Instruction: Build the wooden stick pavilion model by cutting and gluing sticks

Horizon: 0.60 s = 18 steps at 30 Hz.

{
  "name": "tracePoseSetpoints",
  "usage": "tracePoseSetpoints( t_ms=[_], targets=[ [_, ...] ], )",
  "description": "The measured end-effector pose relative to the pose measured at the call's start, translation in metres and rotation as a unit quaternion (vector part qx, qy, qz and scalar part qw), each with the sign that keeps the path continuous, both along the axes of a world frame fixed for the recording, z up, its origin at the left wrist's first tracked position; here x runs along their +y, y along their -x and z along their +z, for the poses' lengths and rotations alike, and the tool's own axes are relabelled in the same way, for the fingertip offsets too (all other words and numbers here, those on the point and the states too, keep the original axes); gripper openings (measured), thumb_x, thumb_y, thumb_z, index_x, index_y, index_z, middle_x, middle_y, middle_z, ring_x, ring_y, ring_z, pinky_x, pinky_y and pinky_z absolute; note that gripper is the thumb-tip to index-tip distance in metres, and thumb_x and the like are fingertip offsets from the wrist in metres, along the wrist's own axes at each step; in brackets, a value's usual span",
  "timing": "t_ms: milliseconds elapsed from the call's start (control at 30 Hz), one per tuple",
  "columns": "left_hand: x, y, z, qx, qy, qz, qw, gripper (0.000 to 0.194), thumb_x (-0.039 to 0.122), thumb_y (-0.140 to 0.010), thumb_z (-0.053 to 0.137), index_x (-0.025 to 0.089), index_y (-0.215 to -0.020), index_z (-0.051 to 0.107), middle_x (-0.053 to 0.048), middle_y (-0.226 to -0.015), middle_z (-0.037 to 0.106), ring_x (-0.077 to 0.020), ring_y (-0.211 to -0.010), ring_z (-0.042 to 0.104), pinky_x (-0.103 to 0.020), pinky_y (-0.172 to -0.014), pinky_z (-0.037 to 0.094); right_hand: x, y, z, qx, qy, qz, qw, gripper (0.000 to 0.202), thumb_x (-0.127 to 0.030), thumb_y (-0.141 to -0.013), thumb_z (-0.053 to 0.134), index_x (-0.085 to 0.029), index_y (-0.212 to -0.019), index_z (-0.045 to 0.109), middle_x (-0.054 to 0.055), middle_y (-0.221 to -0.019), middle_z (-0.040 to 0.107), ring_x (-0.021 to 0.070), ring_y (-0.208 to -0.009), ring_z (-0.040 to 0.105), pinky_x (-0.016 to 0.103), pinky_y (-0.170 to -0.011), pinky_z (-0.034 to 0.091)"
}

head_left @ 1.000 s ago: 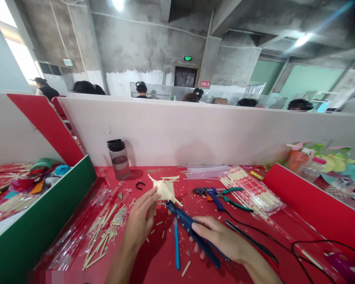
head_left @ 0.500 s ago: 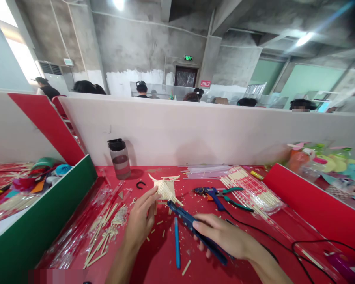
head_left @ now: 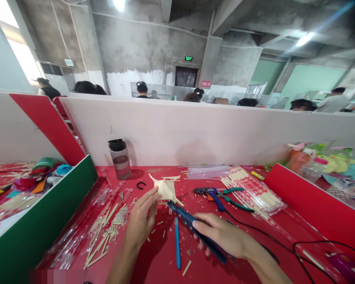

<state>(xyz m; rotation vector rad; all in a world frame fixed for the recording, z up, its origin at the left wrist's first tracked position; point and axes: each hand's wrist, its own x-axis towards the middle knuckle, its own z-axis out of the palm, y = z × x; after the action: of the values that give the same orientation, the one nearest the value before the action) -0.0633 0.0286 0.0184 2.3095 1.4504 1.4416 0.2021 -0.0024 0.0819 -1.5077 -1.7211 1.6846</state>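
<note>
The table (head_left: 149, 270) is carrying the model (head_left: 166, 190), datum for bearings. At ten o'clock the bottle (head_left: 120, 161) is standing. At five, the pliers (head_left: 185, 217) are pointing at the model's near edge. The right hand (head_left: 220, 232) is clasping them, fingers wrapped round. At seven, the left hand (head_left: 142, 215) is touching the model, fingers half-curled; whether pinching, cannot tell. The rod (head_left: 178, 244) is lying at six.

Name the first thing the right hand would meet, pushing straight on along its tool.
Probably the small stick model, just beyond the tip of the blue tool in the right hand; depth is hard to judge here.
</note>
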Motion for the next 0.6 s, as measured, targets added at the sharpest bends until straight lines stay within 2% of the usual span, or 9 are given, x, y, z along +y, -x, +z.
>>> tracePoseSetpoints(
  t_ms=[267,600],
  targets=[
    [-0.0009,0.0002,0.0013,-0.001,-0.006,-0.001,1.000,0.036,0.010,-0.089,0.045,0.020,-0.114,0.069,-0.012,-0.132,0.067,-0.0224,-0.120,0.065,-0.038,-0.100,0.055,-0.0003,0.0010,0.0031,-0.037,-0.025,0.012,0.999,0.040,-0.056,-0.095,0.048,-0.019,-0.106,0.060,0.001,-0.079,0.065,0.0104,-0.056,0.060,0.019,-0.050,0.047],
    [-0.0009,-0.0013,-0.0010,-0.012,-0.005,-0.003,1.000,0.036,0.010,-0.090,0.045,0.020,-0.114,0.070,-0.012,-0.131,0.067,-0.0227,-0.121,0.064,-0.038,-0.100,0.054,-0.0050,0.0043,0.0038,-0.099,-0.081,0.043,0.991,0.038,-0.052,-0.100,0.039,-0.019,-0.088,0.056,-0.001,-0.067,0.062,0.0115,-0.053,0.059,0.019,-0.047,0.043]
  ],
)
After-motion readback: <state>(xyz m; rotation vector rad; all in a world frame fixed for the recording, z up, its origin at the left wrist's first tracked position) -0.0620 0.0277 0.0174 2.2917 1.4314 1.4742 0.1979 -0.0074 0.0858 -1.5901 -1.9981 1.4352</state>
